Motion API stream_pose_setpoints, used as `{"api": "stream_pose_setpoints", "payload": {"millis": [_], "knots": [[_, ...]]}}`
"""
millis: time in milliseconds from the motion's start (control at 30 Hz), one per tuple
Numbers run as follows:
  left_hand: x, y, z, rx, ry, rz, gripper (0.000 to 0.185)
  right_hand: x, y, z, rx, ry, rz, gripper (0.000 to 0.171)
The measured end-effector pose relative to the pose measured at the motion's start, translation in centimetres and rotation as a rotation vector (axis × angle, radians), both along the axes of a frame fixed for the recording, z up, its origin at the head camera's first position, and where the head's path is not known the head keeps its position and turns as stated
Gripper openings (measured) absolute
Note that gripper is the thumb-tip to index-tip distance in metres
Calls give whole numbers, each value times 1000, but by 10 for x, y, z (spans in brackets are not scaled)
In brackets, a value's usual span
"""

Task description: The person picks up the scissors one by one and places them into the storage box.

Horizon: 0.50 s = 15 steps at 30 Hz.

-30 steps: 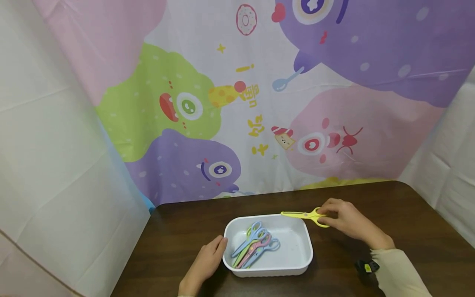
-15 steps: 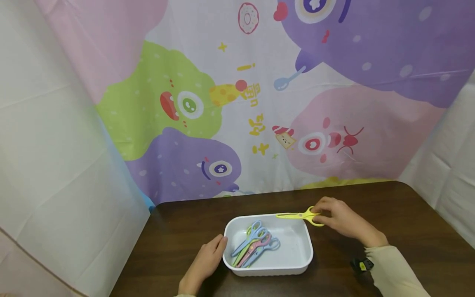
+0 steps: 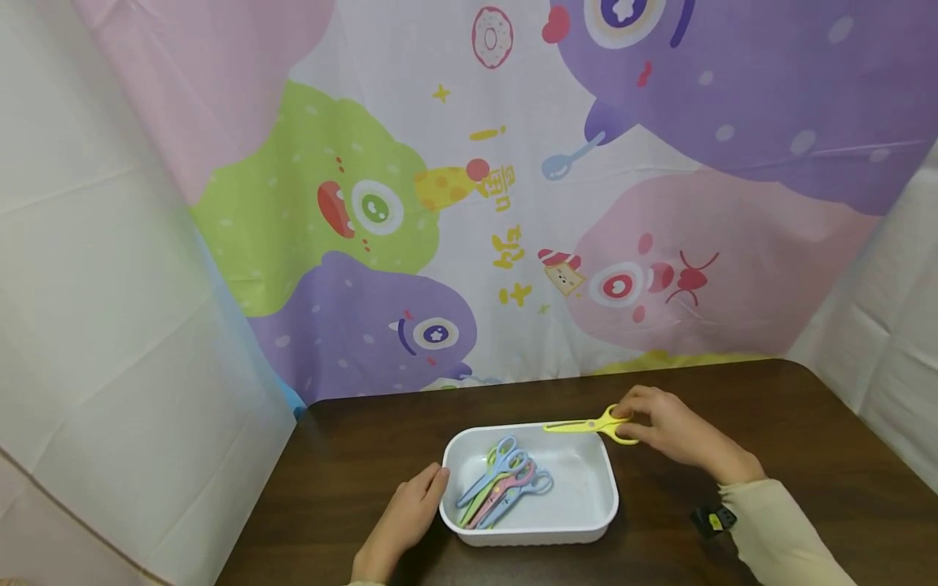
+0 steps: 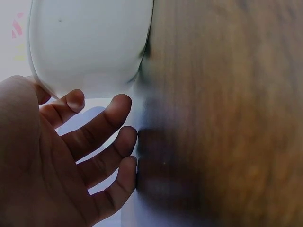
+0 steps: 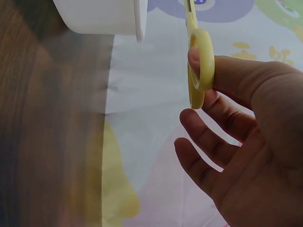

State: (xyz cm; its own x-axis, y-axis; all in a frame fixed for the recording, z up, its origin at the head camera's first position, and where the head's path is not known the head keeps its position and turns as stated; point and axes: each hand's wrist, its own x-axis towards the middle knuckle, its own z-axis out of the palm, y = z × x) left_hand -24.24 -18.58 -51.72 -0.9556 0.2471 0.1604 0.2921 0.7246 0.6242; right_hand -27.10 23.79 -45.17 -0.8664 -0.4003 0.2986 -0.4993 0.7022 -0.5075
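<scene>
A pair of yellow scissors (image 3: pixel 586 426) is held by the handle loops between the thumb and finger of my right hand (image 3: pixel 670 427). The blades point left, above the back right part of a white tray (image 3: pixel 542 537). In the right wrist view, my thumb goes through a loop of the yellow scissors (image 5: pixel 204 61) while the other fingers are apart from it. My left hand (image 3: pixel 406 509) holds the tray's left end, thumb at the rim and index finger against the outer wall (image 4: pixel 94 52). Several scissors lie piled in the tray's left half: blue (image 3: pixel 498 468), pink (image 3: pixel 506 487) and green.
The tray stands on a dark brown wooden table (image 3: pixel 352 456). Behind it hangs a cloth with cartoon monsters (image 3: pixel 366 325), and white cloth (image 3: pixel 110 285) covers the sides. A small black device (image 3: pixel 712 521) is by the right sleeve.
My right hand has moved slightly left with the yellow scissors, bringing the blades farther over the tray. The left hand and the piled scissors look the same.
</scene>
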Motion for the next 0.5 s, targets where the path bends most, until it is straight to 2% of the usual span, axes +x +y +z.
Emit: {"api": "stream_pose_setpoints", "payload": {"millis": [300, 500], "knots": [[1, 1, 2, 2, -9, 4, 29, -4, -1, 5, 42, 52, 51, 14], [1, 0, 2, 15, -16, -4, 29, -6, -4, 9, 58, 55, 79, 15]]}}
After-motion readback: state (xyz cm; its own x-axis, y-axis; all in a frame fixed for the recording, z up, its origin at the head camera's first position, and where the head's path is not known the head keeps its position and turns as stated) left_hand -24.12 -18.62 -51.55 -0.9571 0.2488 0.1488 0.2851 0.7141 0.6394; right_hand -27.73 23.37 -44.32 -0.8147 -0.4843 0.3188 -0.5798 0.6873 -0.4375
